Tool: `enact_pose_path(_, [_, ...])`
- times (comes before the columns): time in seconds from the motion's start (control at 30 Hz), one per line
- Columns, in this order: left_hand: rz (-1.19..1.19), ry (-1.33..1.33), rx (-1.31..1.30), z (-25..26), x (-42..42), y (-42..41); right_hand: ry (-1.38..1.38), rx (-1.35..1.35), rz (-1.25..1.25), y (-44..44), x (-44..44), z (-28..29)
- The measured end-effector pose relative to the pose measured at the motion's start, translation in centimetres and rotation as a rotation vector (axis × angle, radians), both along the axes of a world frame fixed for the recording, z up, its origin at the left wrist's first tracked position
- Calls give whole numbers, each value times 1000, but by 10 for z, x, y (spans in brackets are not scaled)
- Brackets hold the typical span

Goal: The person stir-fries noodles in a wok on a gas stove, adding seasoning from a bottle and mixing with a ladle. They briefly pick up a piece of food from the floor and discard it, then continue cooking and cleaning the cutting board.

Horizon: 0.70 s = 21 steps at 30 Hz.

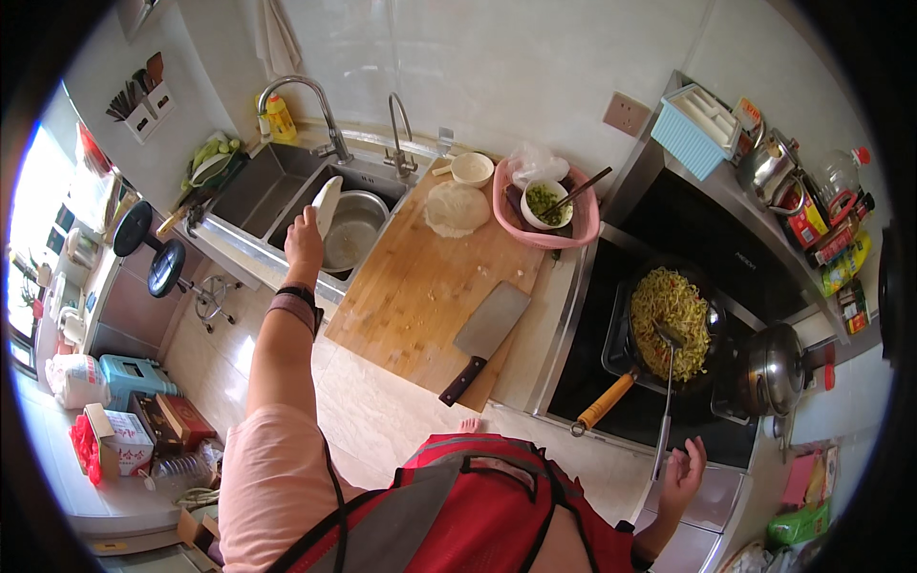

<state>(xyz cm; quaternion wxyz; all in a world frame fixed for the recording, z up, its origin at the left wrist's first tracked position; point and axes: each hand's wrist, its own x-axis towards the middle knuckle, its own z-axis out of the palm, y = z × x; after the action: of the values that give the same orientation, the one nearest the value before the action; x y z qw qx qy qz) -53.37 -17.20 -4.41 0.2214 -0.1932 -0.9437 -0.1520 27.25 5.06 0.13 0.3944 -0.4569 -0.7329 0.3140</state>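
My left hand point(304, 240) grips a white plate point(329, 205), seen nearly edge-on, over the right sink basin. Below it a metal pot point(356, 225) with some liquid sits in that basin. My right hand point(684, 469) has its fingers apart beside the handle end of a metal spatula point(666, 422); nothing shows in it. The spatula's head rests in bean sprouts point(670, 315) inside a dark wok with a wooden handle point(607, 403) on the stove. Between the hands, a cleaver point(493, 319) lies on a wooden cutting board point(401, 308), with a mound of dough point(456, 208) behind it.
A pink basket point(548, 240) holds a bowl of chopped greens point(546, 203) with chopsticks. A small white bowl point(472, 170) stands behind the dough. Two faucets point(333, 129) rise behind the sink. A lidded pot point(774, 369) stands right of the wok. A black wheeled stool point(166, 267) is at the left.
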Motion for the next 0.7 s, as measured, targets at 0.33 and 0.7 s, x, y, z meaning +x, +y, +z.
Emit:
enact_pose_path(0.33, [129,-678,1070,-15,29,-3,19,-40,-3,0,-3,-4])
enact_pose_path(0.7, [-562,-1225,1342,38,191,14,55,10,-49,9,-3,-5])
